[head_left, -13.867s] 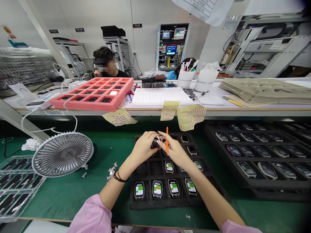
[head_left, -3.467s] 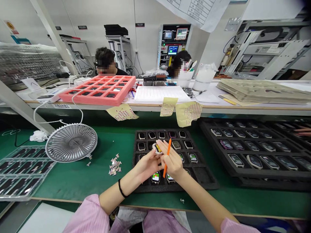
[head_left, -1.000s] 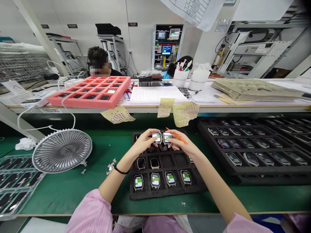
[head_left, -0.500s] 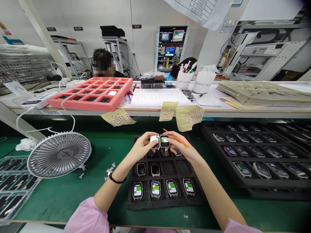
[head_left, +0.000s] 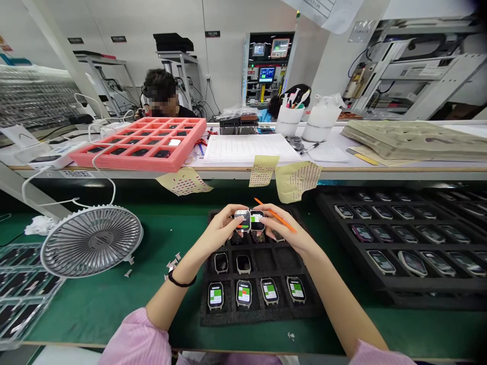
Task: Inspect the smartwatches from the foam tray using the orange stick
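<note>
My left hand (head_left: 225, 223) is closed on a smartwatch case (head_left: 242, 221) without a strap, its thumb on the lit screen. Side by side with it, a second smartwatch (head_left: 257, 220) showing green and white is gripped in my right hand (head_left: 279, 223). An orange stick (head_left: 276, 215) lies across the back of the right hand; how it is held is hidden. Below both hands is a black foam tray (head_left: 262, 320). Its front row bears several watches with lit green and white screens, such as the front-left watch (head_left: 215, 295). Two dark-screened watches, one being the left one (head_left: 221, 263), sit behind them.
On the left stands a white fan (head_left: 93, 241), with small white bits (head_left: 174, 261) beside it. Black trays of watches (head_left: 380, 238) are stacked at right. A pink foam tray (head_left: 152, 161) rests on the shelf (head_left: 228, 175). Two people are beyond it.
The left watch's screen has gone from mostly white to dark with a coloured band. The right watch's display also differs. Both hands stay nearly in place; the view has shifted slightly.
</note>
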`<action>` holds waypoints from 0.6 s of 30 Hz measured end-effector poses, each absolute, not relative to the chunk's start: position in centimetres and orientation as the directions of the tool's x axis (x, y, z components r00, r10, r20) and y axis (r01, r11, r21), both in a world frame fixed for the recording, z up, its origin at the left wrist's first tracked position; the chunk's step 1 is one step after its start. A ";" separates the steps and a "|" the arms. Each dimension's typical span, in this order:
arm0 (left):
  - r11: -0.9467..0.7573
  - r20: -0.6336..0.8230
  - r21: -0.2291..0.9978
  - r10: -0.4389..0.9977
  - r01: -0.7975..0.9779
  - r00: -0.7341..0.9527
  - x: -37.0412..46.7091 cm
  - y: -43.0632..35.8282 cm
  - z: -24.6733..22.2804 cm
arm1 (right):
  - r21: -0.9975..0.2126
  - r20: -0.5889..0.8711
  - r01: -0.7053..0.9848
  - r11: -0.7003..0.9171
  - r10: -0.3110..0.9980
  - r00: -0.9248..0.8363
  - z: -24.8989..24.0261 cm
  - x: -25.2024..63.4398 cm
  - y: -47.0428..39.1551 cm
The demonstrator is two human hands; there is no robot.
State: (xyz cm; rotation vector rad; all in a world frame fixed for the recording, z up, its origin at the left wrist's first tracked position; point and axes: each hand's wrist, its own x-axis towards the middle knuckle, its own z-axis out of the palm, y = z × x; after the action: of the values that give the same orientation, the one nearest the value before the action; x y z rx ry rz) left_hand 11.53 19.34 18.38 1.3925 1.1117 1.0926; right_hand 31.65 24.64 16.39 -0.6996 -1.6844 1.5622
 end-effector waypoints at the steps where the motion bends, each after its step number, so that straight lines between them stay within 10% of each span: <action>1: -0.074 0.059 0.994 0.984 0.080 0.167 11.5 19.4 18.3 | -0.990 0.143 -0.083 0.117 0.797 -0.586 16.4 31.7 24.6; 10: -0.056 0.045 0.997 0.978 0.048 0.205 11.3 19.0 18.7 | -0.990 0.142 -0.083 0.115 0.811 -0.567 16.3 31.7 24.3; 18: -0.063 0.213 0.938 0.880 -0.339 0.424 9.7 17.7 19.9 | -0.978 0.142 -0.209 0.002 0.740 -0.658 17.7 32.4 23.7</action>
State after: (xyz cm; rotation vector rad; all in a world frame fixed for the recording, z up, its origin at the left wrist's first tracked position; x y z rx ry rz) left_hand 9.70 17.68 19.92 1.2577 0.5597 1.0889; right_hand 32.40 23.71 17.71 -0.5593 -1.5879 1.7398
